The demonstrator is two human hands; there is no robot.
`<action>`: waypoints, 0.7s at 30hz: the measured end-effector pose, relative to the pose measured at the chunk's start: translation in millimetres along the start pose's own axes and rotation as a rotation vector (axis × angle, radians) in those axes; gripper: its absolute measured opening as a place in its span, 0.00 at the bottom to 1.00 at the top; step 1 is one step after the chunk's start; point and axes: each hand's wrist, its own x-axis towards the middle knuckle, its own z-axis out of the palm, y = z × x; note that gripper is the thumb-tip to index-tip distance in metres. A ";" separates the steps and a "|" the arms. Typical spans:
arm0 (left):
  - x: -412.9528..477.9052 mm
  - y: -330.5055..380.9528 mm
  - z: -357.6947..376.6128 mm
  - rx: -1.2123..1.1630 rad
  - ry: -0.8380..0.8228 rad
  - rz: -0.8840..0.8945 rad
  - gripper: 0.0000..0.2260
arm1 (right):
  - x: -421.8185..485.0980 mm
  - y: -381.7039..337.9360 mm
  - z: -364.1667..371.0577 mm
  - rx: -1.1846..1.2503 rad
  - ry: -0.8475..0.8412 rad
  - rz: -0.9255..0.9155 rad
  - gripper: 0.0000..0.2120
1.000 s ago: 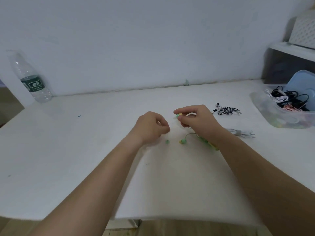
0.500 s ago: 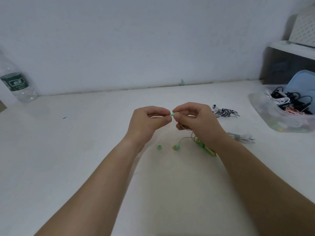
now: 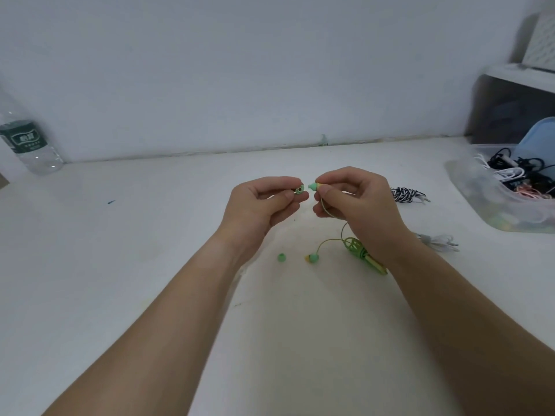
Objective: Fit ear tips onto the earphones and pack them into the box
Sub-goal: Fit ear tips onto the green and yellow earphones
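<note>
Fingertips of left hand (image 3: 258, 205) pinch ear tip (image 3: 299, 190); right hand (image 3: 357, 202) pinches earbud (image 3: 314, 186).

I saw just one label (image 3: 23, 141), a green band on the water bottle (image 3: 40, 160) at the far left of the worktop (image 3: 150, 235). It had white letters, but they were too blurry for me to read.
</note>
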 end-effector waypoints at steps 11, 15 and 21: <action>0.7 0.5 1.9 -0.001 -0.005 -0.005 0.07 | -0.3 -4.3 0.2 -0.015 -0.038 0.016 0.04; -0.2 1.0 1.5 -0.016 -0.029 -0.009 0.07 | -1.8 -4.6 0.6 -0.032 -0.060 0.019 0.04; -1.2 0.3 1.8 0.008 -0.038 -0.009 0.06 | -1.3 -3.0 0.5 -0.050 -0.043 0.011 0.04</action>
